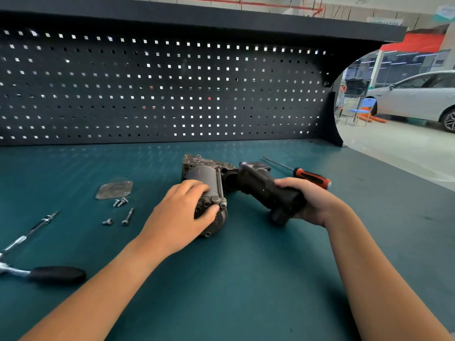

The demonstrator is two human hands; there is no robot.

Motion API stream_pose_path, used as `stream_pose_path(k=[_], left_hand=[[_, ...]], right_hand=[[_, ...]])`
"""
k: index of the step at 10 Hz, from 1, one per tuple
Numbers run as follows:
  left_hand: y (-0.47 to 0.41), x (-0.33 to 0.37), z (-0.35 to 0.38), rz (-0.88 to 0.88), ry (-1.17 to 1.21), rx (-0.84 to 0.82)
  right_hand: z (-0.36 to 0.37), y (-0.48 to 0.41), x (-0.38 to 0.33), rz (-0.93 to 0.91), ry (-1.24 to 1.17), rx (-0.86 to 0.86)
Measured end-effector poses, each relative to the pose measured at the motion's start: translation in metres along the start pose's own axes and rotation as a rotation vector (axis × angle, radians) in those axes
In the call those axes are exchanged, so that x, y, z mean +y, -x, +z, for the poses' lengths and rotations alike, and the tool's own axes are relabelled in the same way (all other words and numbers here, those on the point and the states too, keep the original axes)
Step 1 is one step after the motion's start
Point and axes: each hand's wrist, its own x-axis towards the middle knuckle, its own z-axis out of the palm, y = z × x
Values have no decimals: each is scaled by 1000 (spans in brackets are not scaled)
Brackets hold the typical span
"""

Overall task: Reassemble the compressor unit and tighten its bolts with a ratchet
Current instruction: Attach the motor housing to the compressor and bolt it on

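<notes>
the compressor body (205, 174) was gripped by the left hand (181, 215), fingers (194, 186) curled over it. the dark housing (264, 189), clasped in the right hand (311, 201), was best squared to the bore before seating.

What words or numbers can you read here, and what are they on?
No text here can be read.
White banner in the far background: writing too blurred to read.
Green sign in the top right corner: too blurred to read.
Compressor body, black part, screwdriver, cover plate: no label shows.
</notes>
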Motion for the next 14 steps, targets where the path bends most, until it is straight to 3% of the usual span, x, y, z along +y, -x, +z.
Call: stream_pose_path(k=[1, 3, 6, 9, 11, 14], left_hand=[[0, 0, -1, 1, -5, -2], [0, 0, -1, 6, -4, -6], [0, 0, -1, 4, -6, -6], [0, -1, -1, 7, -11, -9], [0, -1, -1, 11, -10, -10], [0, -1, 0, 9, 2, 5]], right_hand=[[-6, -5, 5, 23, -280, -56], [-6, -8, 14, 57, -452, -124], [-9, -17, 23, 63, -710, -75], [5, -7, 16, -7, -639, -196], [6, 0, 13, -37, -724, -281], [19, -6, 11, 75, -318, -118]])
